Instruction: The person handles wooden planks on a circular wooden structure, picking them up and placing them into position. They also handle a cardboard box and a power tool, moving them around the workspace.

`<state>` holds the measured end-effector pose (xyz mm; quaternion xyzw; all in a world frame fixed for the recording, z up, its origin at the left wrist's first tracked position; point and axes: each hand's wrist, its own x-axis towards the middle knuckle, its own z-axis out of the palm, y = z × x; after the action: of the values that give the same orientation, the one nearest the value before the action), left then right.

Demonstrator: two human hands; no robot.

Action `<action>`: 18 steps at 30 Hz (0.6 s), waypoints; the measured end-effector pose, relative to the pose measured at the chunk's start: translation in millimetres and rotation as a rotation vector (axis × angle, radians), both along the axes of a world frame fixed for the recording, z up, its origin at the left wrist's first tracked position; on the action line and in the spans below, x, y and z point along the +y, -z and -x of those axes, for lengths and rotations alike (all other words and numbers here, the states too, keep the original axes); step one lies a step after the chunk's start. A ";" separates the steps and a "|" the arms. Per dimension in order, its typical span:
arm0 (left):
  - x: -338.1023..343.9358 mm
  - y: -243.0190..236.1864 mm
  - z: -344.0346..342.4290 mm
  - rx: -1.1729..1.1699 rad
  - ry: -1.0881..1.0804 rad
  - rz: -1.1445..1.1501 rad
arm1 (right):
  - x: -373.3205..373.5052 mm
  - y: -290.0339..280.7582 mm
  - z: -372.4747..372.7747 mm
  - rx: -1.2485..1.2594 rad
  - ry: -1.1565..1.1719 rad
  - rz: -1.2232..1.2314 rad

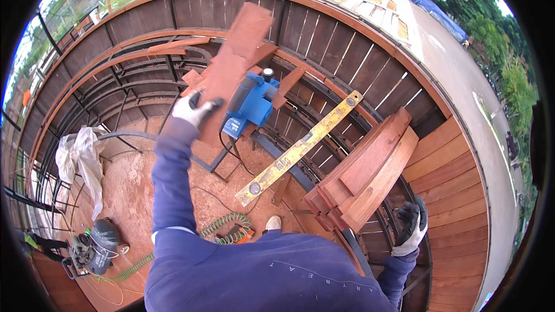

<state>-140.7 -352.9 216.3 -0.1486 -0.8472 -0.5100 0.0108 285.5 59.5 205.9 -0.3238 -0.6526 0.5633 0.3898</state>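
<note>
My left hand (196, 110), in a white glove with dark fingertips, grips the edge of a long reddish wooden board (231, 63) at the upper middle. Right beside that board sits a blue electric planer (251, 104), its dark cord hanging down. My right hand (411, 226), in a white and dark grey glove, is at the lower right with its fingers apart and bent, nothing seen in them. Nearest to it lies a stack of curved wooden boards (370, 176). Between the planer and this stack, a worn yellow spirit level (300, 147) lies slantwise across the dark metal frame.
A curved wooden wall (324, 34) with metal rails rings the work area. On the dusty floor at left are a compressor tank (104, 245) and a coiled green hose (231, 222) near my foot. Whitish plastic sheeting (84, 159) hangs over the rails.
</note>
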 end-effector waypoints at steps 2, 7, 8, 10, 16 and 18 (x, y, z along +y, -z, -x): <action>-25.1 3.0 63.7 0.029 0.047 0.212 | 19.1 23.3 -23.7 -0.040 0.076 0.042; -27.3 32.0 174.6 -0.063 0.102 0.601 | 47.9 71.4 -83.9 -0.098 0.193 0.107; -26.2 43.7 192.7 -0.094 0.087 0.673 | 51.7 77.9 -94.4 -0.109 0.206 0.123; -23.6 59.8 214.0 -0.072 0.077 0.825 | 55.2 89.7 -114.6 -0.121 0.278 0.156; -26.4 99.5 252.2 -0.036 0.096 0.749 | 57.6 142.3 -229.2 -0.118 0.456 0.248; -25.2 109.9 263.3 0.087 0.238 0.825 | 31.7 133.8 -232.6 -0.166 0.613 0.139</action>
<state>-404.0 -378.1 106.3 -0.2586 -0.9558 -0.1195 -0.0730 518.1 91.2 72.1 -0.5758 -0.5144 0.4346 0.4638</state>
